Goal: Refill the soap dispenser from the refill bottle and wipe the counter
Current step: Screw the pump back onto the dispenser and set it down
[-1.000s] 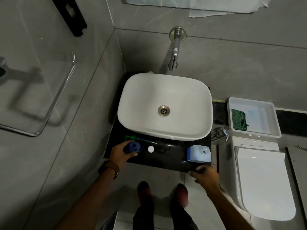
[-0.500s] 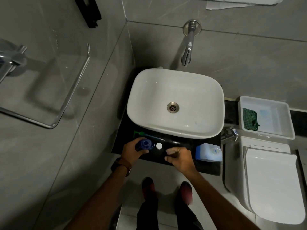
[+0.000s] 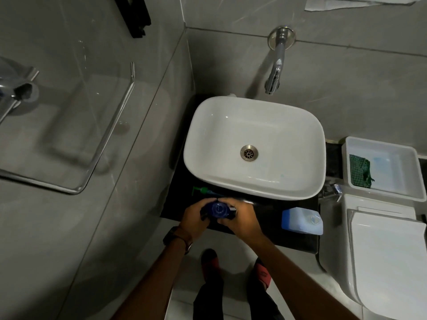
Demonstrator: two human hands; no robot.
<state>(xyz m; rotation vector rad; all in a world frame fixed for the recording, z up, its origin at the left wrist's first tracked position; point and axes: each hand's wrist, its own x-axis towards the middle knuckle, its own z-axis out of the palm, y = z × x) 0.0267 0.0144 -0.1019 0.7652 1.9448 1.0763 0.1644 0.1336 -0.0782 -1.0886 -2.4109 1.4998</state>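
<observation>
Blue soap dispenser (image 3: 219,210), seen from above, at the worktop's (image 3: 272,221) front edge, at 6 o'clock of the white basin (image 3: 254,148). Left hand (image 3: 196,217) and right hand (image 3: 240,218) each wrap it in a closed grip from opposite sides, hiding its body. Green pump head (image 3: 200,190) lies at 11 o'clock; refill bottle (image 3: 301,221) lies at 3 o'clock, well apart.

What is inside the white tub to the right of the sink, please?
A crumpled green cloth lies at the left end of the tub. The rest of the floor looks bare with a faint blue tint. Anything beneath the cloth is hidden.
</observation>
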